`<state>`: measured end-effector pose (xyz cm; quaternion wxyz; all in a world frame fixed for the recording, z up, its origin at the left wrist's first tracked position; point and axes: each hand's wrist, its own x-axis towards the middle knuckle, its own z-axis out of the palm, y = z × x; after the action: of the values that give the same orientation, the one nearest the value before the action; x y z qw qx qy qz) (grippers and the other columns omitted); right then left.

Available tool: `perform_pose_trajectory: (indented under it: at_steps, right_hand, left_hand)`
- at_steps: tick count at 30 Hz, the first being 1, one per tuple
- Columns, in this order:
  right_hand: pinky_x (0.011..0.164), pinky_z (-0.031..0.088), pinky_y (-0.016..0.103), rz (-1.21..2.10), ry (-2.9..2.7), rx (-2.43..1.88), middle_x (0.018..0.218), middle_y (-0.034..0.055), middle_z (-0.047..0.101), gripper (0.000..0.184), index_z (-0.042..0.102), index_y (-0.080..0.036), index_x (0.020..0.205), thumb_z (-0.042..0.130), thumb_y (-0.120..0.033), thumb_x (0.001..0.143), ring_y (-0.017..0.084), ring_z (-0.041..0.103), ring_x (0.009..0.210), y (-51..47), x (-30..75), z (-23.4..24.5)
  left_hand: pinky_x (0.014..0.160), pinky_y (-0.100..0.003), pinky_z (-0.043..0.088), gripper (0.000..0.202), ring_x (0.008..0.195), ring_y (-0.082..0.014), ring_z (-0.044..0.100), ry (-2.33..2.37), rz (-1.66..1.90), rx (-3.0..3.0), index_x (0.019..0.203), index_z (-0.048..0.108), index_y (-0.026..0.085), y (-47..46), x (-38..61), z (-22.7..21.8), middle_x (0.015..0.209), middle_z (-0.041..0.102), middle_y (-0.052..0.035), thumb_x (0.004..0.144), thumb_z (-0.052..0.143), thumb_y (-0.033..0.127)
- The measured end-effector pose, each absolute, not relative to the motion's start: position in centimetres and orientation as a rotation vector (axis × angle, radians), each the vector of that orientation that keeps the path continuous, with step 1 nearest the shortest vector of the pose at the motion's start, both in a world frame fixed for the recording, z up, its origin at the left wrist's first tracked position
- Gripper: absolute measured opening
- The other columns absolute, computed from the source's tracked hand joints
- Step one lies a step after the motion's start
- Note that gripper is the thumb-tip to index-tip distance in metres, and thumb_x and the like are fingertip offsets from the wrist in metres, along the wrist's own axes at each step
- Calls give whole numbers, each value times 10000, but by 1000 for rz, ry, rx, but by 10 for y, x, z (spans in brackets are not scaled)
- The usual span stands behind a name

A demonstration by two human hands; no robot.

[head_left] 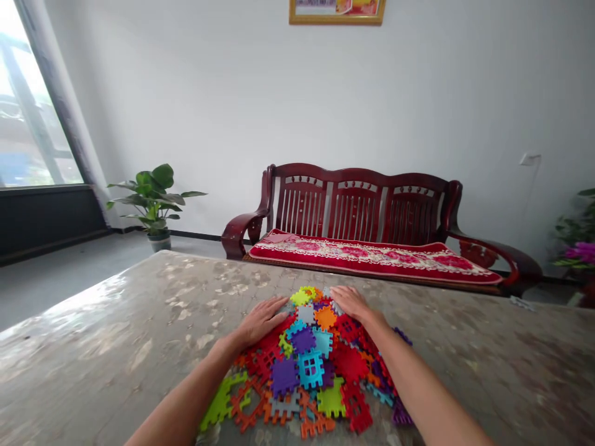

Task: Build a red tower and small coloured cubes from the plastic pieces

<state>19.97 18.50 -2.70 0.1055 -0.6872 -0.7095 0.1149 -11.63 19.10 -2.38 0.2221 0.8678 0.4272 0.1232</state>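
A heap of colourful plastic interlocking tiles [303, 339] lies on the patterned table in front of me. The tiles have toothed edges; some are solid squares, others have window shapes. My left hand [263, 317] rests against the heap's left side, palm down with fingers stretched out. At the far right side of the heap, my right hand [349, 301] lies on the tiles with its fingers extended. Neither hand grips a tile. A purple square [284, 375] and a light blue window tile [310, 369] sit near the front of the heap. Both forearms partly hide the outer tiles.
The table [111, 365] has a brown floral cover. A small grey piece [522, 303] lies near its far right edge. Beyond stands a dark red wooden bench [356, 207] with a red floral cushion [353, 251]. A potted plant [158, 198] stands at the back left.
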Motion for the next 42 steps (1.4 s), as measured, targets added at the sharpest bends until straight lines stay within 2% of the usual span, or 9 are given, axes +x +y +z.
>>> perform_pose_trajectory:
  at_steps: [5, 9, 12, 15, 18, 22, 27, 35, 42]
  right_hand:
    - [1118, 306, 405, 477, -2055, -1853, 1347, 75, 606, 593, 632, -231, 1256, 174, -495, 987, 222, 494, 1293, 162, 186, -22]
    - [1077, 389, 348, 583, -1989, -1645, 1319, 73, 629, 704, 634, -218, 1254, 142, -624, 957, 204, 559, 1227, 134, 184, -10]
    - [1102, 377, 410, 577, -1753, -1512, 1303, 75, 638, 732, 666, -226, 1205, 226, -723, 896, 236, 556, 1234, 110, 212, -7]
    - [1138, 328, 458, 430, -1536, -1659, 1296, 92, 638, 734, 686, -224, 1168, 280, -749, 854, 260, 530, 1266, 83, 259, -18]
    - [1155, 298, 482, 287, -1484, -1798, 1304, 107, 631, 702, 683, -208, 1175, 310, -709, 854, 275, 499, 1295, 59, 292, -41]
    - [1164, 275, 480, 253, -1587, -1948, 1371, 80, 583, 637, 639, -221, 1260, 281, -603, 897, 265, 442, 1344, 43, 283, -64]
    - [1160, 246, 501, 151, -1597, -2121, 1407, 22, 553, 576, 597, -284, 1310, 278, -563, 922, 274, 399, 1364, 45, 242, -61]
    - [1129, 222, 575, 213, -1411, -2210, 1394, 27, 564, 500, 623, -336, 1250, 268, -516, 948, 284, 436, 1322, 53, 202, -44]
    - [1093, 348, 417, 231, -1406, -2033, 1290, 84, 635, 622, 671, -248, 1177, 174, -544, 949, 248, 545, 1219, 62, 186, -47]
  left_hand:
    - [1204, -396, 179, 658, 1445, -227, 305, 1165, 373, 2397, 1467, 435, 242, 193, -110, -26, 1552, 385, -28, 932, 306, 603]
    - [1187, -389, 245, 665, 1415, -227, 366, 1153, 536, 2278, 1463, 441, 207, 186, -112, -16, 1532, 418, -45, 931, 290, 577]
    - [1188, -416, 239, 675, 1420, -248, 358, 1272, 609, 2225, 1451, 459, 185, 176, -135, -15, 1523, 429, -58, 922, 281, 566]
    - [1177, -449, 258, 717, 1412, -274, 369, 1450, 593, 2179, 1468, 435, 168, 155, -171, -29, 1515, 440, -82, 916, 251, 587]
    - [1169, -492, 258, 720, 1449, -290, 291, 1589, 640, 2210, 1501, 381, 228, 118, -196, -52, 1545, 397, -69, 909, 269, 623]
    - [1151, -538, 267, 738, 1446, -332, 288, 1664, 605, 2331, 1512, 356, 274, 69, -189, -68, 1575, 337, -94, 873, 380, 643]
    - [1147, -560, 250, 832, 1447, -369, 267, 1700, 593, 2421, 1515, 347, 273, 49, -153, -59, 1589, 292, -141, 796, 505, 661]
    - [1145, -519, 262, 773, 1434, -345, 302, 1700, 627, 2373, 1491, 380, 246, 59, -119, -37, 1576, 307, -161, 816, 521, 596]
    - [1136, -480, 299, 634, 1407, -313, 358, 1606, 746, 2298, 1441, 446, 237, 84, -117, -29, 1551, 356, -133, 888, 433, 548]
